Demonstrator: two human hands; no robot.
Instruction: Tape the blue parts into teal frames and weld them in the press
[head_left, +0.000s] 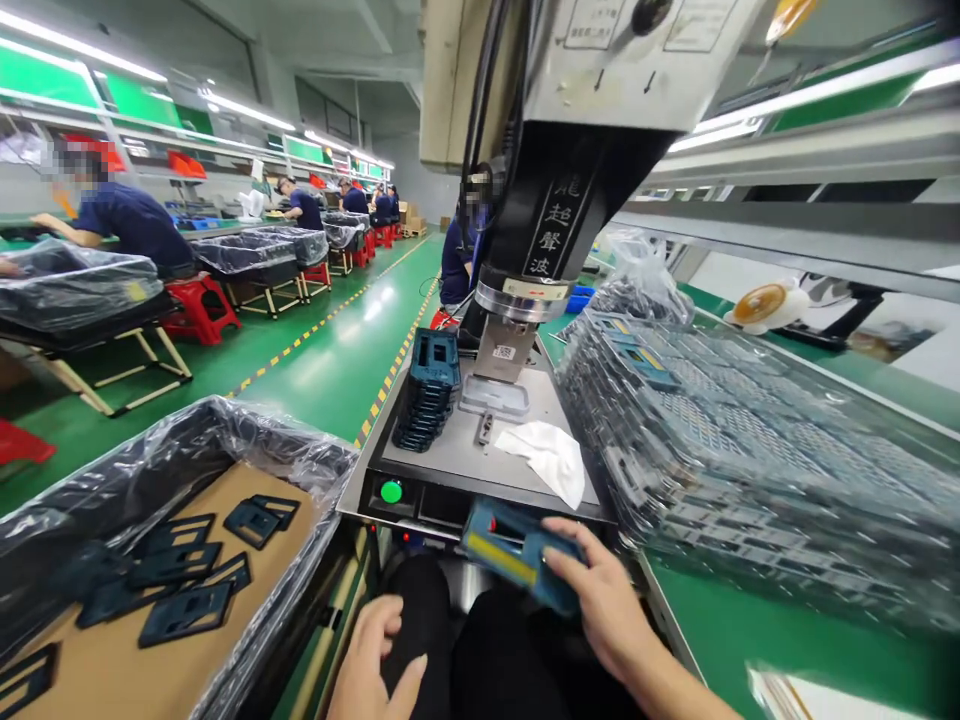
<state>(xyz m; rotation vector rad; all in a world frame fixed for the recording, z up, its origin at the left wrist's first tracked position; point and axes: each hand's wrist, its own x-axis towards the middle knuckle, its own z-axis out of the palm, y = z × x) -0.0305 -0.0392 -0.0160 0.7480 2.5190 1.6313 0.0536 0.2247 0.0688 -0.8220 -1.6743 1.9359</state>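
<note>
My right hand [604,595] grips a dark blue plastic frame [510,555] by its right end. The frame has cut-outs and a yellow strip, is blurred by motion, and hangs over my lap just in front of the machine's base. My left hand [375,660] is above my left thigh, holding nothing, thumb and loosely bent fingers apart. Ahead stands an ultrasonic welding machine [536,220], its metal horn [501,350] over a clear fixture [495,397]. A stack of similar frames [429,390] leans left of the horn. A white cloth [546,460] lies on the machine's base plate [450,460].
To the left, a plastic-lined bin [285,440] holds several loose frames on cardboard. Tall stacks of clear trays [720,440] with parts crowd the right side. A green button [391,491] is on the base's front. Other people sit at benches farther off, beside red stools [201,308].
</note>
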